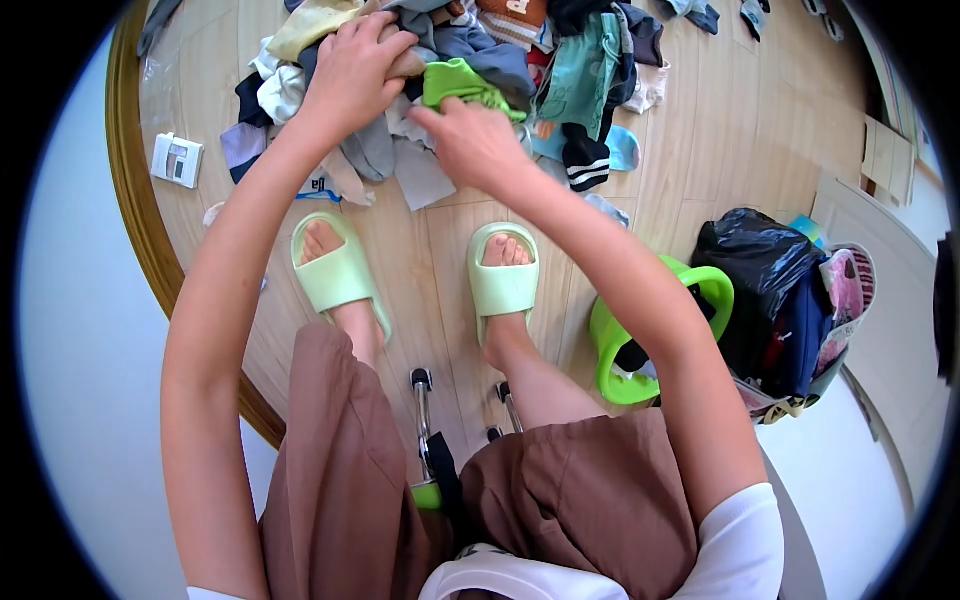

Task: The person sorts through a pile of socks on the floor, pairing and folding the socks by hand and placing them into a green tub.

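A heap of mixed clothes and socks lies on the floor at the top. My left hand (362, 68) reaches into its left side, fingers curled over a tan cloth (407, 64) that looks like a sock. Close by, my right hand (468, 142) has bent fingers at the heap's front edge, beside a bright green cloth (458, 84). What it grips, if anything, is hidden. A pale yellow cloth (308, 28) is left of my left hand. Teal shorts (578, 75) and a black sock with white stripes (586, 158) lie to the right.
Green slippers (335, 270) are on my feet. On the right stand a green-rimmed bucket (612, 350) and a bag holding a black plastic bag (755, 255). A small white box (177, 160) lies at left, near the wooden trim (135, 190). Metal stool legs (422, 410) show between my knees.
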`<state>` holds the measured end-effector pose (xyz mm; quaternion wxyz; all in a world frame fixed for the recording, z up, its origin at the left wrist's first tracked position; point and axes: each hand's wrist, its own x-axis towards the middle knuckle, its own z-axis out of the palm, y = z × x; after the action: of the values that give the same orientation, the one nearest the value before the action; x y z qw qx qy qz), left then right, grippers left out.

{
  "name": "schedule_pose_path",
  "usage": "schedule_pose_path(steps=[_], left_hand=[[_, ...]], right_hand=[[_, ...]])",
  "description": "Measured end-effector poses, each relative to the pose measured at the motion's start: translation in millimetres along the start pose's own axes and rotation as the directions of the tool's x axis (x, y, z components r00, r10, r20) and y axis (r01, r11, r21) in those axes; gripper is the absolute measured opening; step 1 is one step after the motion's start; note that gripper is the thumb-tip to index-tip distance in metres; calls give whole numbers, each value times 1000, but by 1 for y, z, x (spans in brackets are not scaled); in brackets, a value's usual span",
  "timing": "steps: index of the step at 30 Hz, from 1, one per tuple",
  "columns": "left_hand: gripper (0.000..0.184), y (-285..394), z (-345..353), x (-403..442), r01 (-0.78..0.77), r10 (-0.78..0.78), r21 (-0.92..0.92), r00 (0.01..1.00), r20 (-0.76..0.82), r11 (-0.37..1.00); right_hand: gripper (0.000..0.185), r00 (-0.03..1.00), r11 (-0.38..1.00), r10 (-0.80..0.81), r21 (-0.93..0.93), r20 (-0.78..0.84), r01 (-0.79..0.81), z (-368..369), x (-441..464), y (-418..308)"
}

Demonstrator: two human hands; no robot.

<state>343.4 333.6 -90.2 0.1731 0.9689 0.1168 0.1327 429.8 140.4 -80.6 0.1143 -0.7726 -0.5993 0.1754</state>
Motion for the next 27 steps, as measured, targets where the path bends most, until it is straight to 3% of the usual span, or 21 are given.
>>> schedule_pose_path(steps=[2, 3, 6, 8, 10, 11, 14, 15, 18, 19, 22, 25, 27], left_hand=[[36, 22, -29, 3, -2, 2, -91, 1000, 0, 996], [32, 28, -35, 0, -22, 12, -153, 998, -69, 988], [36, 27, -25, -28, -90, 60, -175, 984, -169, 980], [36, 42, -25, -50, -3, -39, -352, 993, -112, 936], [41, 56, -26, -67, 79, -105, -586, 994, -10, 806], [49, 71, -28, -78, 238, -197, -723, 970, 143, 648], [56, 111, -23, -111, 437, -189, -846, 898, 396, 306], [41, 123, -28, -116, 470, -168, -799, 882, 440, 376], [21, 112, 3, -144, 549, -141, -635, 806, 575, 543], [9, 112, 5, -149, 477, -229, -665, 874, 429, 575], [19, 96, 12, -140, 483, -470, -624, 859, 204, 614], [37, 79, 33, -112, 265, -337, -327, 923, -188, 907], [48, 76, 45, -93, 488, -450, -289, 872, 191, 824]], right_hand=[[39, 999, 1000, -12, -20, 37, 13, 11, 6, 16], [24, 1000, 999, -15, 41, 26, 14, 7, 5, 18], [16, 985, 921, 78, 389, -153, -13, -4, -8, 21], [12, 981, 849, 154, 523, -120, -69, -24, -23, 15], [13, 978, 782, 195, 614, -70, -112, -41, -43, 4], [12, 979, 748, 203, 646, -4, -152, -43, -53, -3], [13, 995, 691, 82, 717, 53, -95, -37, -85, -25], [9, 994, 647, 99, 756, 47, -100, -35, -93, -35], [10, 951, 531, 234, 793, 202, -299, -17, -107, -45], [13, 933, 499, 281, 796, 226, -343, -13, -110, -47], [16, 903, 470, 358, 791, 236, -393, 0, -111, -41], [18, 886, 455, 414, 796, 208, -400, 10, -106, -35], [19, 870, 439, 452, 801, 194, -407, 16, -101, -32]])
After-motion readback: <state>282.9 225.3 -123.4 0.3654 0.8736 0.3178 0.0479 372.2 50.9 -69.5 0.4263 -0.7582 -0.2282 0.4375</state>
